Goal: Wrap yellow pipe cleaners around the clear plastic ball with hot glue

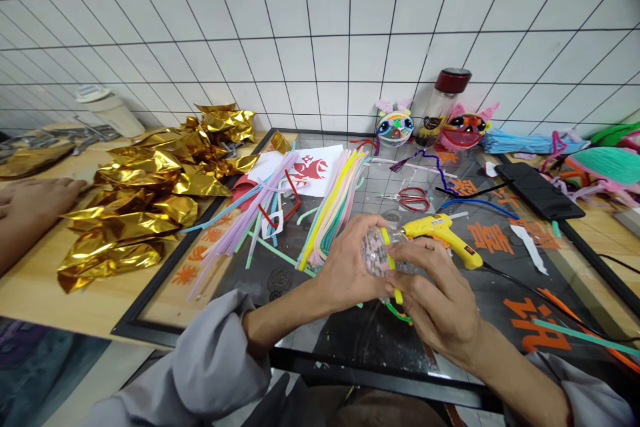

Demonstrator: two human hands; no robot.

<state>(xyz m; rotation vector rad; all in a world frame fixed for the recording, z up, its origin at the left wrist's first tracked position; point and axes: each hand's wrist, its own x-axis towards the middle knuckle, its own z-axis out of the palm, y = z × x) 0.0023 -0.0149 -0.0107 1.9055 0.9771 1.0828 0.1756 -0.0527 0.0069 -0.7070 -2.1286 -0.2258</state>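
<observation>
Head view: left grip [345, 257] clasps clear plastic piece [373, 255]; right grip [440, 297] pinches yellow pipe cleaner [398, 295] across it. Strip's 5 o'clock end juts free, probably only partly attached; no eyes visible. Glue gun [463, 245] lies at 2 o'clock.

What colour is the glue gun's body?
Yellow; the glue gun shows in the head view.

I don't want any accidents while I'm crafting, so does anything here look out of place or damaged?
The yellow glue gun lies on its side, nozzle near the right hand, risky if hot. The phone sits askew across the black frame. I see no spill.
</observation>
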